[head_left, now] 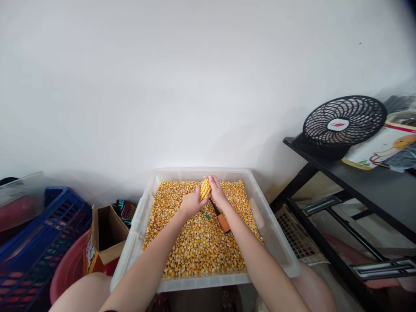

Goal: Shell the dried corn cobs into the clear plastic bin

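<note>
bin [276, 242] centre, kernels [198, 247] in it | tool [221, 219] on kernels | box [105, 242] left of bin, crate [35, 242] further left | fan [344, 121] on table [367, 182], right

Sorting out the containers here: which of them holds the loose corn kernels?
The clear plastic bin in the middle, under both hands. The blue crate, the cardboard box and the pink basin to its left show no kernels.
</note>
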A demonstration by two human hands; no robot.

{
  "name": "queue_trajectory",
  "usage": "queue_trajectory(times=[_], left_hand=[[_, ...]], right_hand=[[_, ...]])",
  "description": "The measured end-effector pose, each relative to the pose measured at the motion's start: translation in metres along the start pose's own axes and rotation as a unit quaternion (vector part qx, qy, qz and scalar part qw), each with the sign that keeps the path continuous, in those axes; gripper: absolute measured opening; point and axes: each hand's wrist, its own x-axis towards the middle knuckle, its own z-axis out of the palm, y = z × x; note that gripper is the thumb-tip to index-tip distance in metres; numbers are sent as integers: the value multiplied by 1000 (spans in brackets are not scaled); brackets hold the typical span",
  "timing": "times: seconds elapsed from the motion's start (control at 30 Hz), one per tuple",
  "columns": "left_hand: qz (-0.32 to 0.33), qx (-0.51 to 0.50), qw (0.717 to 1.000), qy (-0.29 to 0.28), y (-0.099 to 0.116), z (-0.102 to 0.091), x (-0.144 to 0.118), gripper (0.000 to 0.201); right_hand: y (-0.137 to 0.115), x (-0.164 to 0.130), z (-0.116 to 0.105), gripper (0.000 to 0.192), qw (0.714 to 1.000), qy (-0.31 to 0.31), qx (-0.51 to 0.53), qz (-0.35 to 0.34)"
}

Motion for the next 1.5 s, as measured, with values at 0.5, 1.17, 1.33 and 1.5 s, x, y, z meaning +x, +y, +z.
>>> queue_trajectory(times=[0.5,1.17,1.33,1.5], left_hand=[[13,38,999,-28,-2,1,3,56],[-37,-516,840,164,17,-4,10,56],[-92,-523,823,201,23,-10,6,54],[-106,-522,821,204,20,-9,9,55]], right_hand=[[13,6,0,35,998,51,-48,1],[-14,-15,27,42,999,8,46,-20],[-11,-24,41,43,997,36,20,-62],[-2,-21,41,43,997,29,34,-56]])
